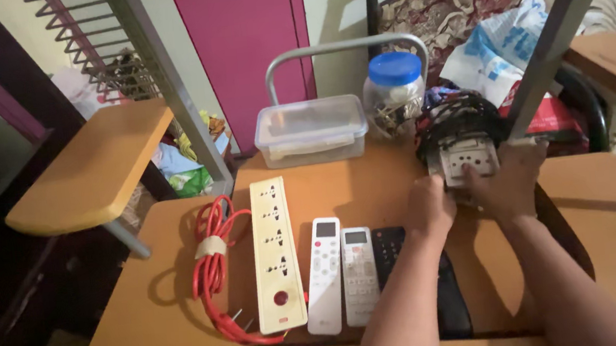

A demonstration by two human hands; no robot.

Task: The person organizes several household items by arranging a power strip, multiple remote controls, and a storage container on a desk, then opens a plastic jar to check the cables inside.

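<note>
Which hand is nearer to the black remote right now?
Left. The left hand grips the socket box just above the black remote, its forearm crossing over it. The right hand holds the box's far side, farther right.

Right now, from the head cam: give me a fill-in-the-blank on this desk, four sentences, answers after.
1. Both hands, left hand and right hand, rest on a socket box wound with a ____ cable.
2. The power strip has a ____ cord.
3. The jar has a ____ lid.
4. Between the power strip and the black remote lie ____ white remotes.

Answers: black; red; blue; two
</note>
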